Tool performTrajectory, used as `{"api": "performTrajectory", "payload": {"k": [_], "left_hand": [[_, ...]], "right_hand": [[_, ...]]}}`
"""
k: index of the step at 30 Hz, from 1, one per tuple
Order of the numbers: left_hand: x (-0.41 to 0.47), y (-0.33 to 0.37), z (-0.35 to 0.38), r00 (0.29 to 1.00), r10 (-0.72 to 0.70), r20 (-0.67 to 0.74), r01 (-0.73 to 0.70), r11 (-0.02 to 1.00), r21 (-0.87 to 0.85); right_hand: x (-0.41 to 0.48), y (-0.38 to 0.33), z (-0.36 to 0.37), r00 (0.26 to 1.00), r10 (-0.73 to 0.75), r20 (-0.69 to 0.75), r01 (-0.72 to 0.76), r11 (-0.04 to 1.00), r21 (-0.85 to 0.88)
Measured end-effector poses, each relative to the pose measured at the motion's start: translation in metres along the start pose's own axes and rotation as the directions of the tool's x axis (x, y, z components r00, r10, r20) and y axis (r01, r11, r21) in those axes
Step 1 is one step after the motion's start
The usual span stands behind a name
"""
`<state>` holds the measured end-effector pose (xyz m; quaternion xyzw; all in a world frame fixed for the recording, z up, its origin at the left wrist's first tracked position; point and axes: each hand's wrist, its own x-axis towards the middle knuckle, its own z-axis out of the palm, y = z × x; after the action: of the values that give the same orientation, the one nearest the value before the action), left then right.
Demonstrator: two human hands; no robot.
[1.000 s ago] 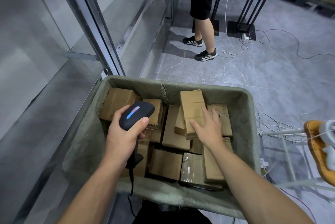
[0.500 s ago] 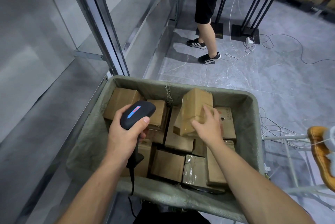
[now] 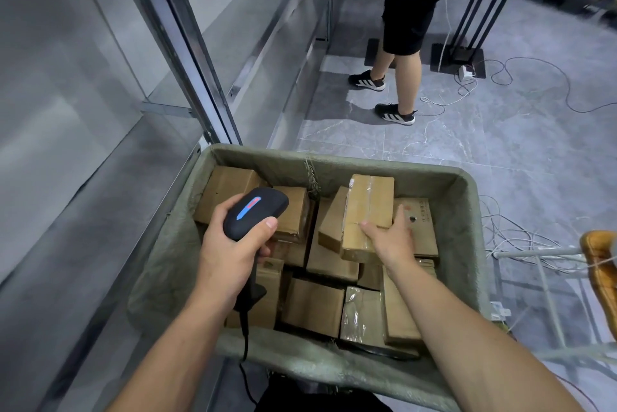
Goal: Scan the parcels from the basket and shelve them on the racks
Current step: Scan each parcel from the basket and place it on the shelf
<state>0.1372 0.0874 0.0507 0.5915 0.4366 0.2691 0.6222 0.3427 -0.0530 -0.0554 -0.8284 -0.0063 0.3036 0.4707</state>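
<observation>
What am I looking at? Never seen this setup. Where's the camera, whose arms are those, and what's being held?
There is no machine here. A person is working with bare hands, and the single picture comes from a wide-angle camera worn on their head, looking forward and down. The two arms coming in from the bottom are therefore their own. The left hand grips a black corded barcode scanner. The right hand holds a taped cardboard parcel, tilted up above the other cardboard parcels packed in the grey-green basket. The metal rack for shelving stands to the left. Beyond the basket stands another person, and loose cables lie to the right.
</observation>
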Motion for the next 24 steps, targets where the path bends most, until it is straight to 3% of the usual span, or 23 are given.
{"api": "performTrajectory", "payload": {"k": [4,8,12,18,24], "left_hand": [[-0.006,0.001,0.003,0.999,0.004,-0.036,-0.004,1.000,0.006],[-0.012,0.000,0.008,0.998,-0.002,-0.066,0.003,1.000,0.012],[-0.017,-0.001,0.011,0.995,-0.005,-0.096,0.004,1.000,-0.002],[-0.021,-0.004,0.017,0.994,-0.024,-0.107,0.023,1.000,-0.010],[-0.025,-0.001,0.028,0.995,-0.023,-0.095,0.023,1.000,-0.004]], "right_hand": [[-0.001,-0.011,0.010,0.988,-0.151,-0.004,0.143,0.939,-0.313],[0.001,-0.013,0.025,0.996,-0.083,0.034,0.089,0.858,-0.506],[0.003,-0.008,0.024,0.997,-0.069,0.020,0.069,0.828,-0.557],[0.012,0.009,-0.001,0.991,-0.095,0.099,0.111,0.978,-0.174],[0.017,0.035,-0.014,0.991,-0.016,0.134,-0.003,0.991,0.137]]}}
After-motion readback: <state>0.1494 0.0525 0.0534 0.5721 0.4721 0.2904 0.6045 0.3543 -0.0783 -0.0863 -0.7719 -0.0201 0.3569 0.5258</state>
